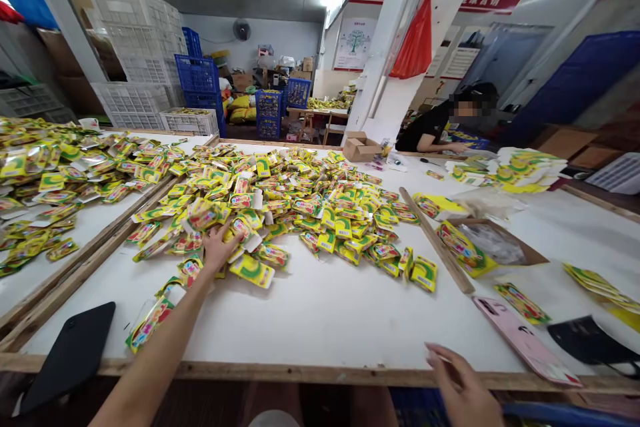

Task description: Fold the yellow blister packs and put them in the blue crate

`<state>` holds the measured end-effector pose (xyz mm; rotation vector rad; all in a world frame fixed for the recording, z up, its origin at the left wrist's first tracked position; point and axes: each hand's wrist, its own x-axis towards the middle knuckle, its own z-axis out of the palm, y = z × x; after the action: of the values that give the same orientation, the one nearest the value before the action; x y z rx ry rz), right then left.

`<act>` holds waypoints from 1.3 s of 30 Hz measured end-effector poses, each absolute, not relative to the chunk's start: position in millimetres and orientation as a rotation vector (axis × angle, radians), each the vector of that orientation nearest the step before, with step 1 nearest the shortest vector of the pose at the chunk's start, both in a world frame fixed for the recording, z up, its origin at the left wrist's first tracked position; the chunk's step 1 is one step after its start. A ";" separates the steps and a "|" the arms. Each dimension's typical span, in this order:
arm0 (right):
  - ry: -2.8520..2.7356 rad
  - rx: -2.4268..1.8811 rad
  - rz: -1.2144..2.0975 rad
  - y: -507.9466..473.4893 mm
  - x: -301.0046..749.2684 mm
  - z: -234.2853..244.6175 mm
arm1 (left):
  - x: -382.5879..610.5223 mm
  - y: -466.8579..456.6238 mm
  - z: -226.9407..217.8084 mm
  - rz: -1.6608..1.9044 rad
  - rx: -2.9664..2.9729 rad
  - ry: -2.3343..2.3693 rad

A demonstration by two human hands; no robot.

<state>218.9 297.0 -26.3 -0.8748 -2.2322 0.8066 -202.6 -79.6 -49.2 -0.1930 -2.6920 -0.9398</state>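
A large heap of small yellow-and-green printed cartons (320, 207) covers the middle of the white table (320, 320). At the near left side of the heap, my left hand (220, 250) reaches in with its fingers bent around a small yellow carton (244, 230); other cartons partly hide the grip. Several cartons lie loose beneath my left wrist and forearm. My right hand (457, 383) hovers over the table's front edge at the lower right, fingers loosely curled and thumb apart, with nothing visible in it.
Wooden strips (435, 240) divide the tabletop. A black phone (75, 350) lies left, a pink phone (525, 340) and black face mask (590, 340) right. An open carton (465, 250) holds clear plastic bags. Another person (440, 130) works at the far right.
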 end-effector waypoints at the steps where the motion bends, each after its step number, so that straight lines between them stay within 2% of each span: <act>1: -2.240 -0.824 0.895 286.0 202.3 -27.9 | -189.1 -65.0 -52.8 -0.952 -0.218 -2.676; 7: -2.261 -0.592 1.157 214.4 126.3 -41.5 | -110.8 29.5 -68.7 -1.079 -0.633 -2.587; 11: -2.466 -0.527 1.095 181.8 117.6 -54.8 | -76.5 65.9 -62.1 -1.237 -0.768 -2.599; 16: -2.694 -0.569 0.890 159.1 124.9 -55.3 | -52.8 34.0 -49.0 -1.248 -1.033 -2.444; 19: -2.718 -0.617 0.922 155.8 121.3 -56.6 | -39.0 -7.0 -46.4 -1.015 -1.406 -2.446; 22: -2.626 -0.586 1.228 155.3 111.5 -62.0 | -25.3 -30.9 -44.6 -0.702 -1.736 -2.467; 25: -2.506 -0.460 1.567 153.7 102.9 -64.6 | -17.7 -27.0 -41.8 -0.614 -1.953 -2.427; 33: -2.120 -0.403 1.913 171.1 116.4 -40.9 | -10.5 1.9 -46.7 -0.992 -1.901 -2.435; 39: -1.731 -0.411 2.132 173.6 122.7 -28.9 | 8.1 9.3 -39.2 -1.592 -1.624 -2.466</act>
<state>122.7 173.6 -28.9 -0.4112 -1.7314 2.1320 8.1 9.3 -39.2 -1.6236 -2.4655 -1.5915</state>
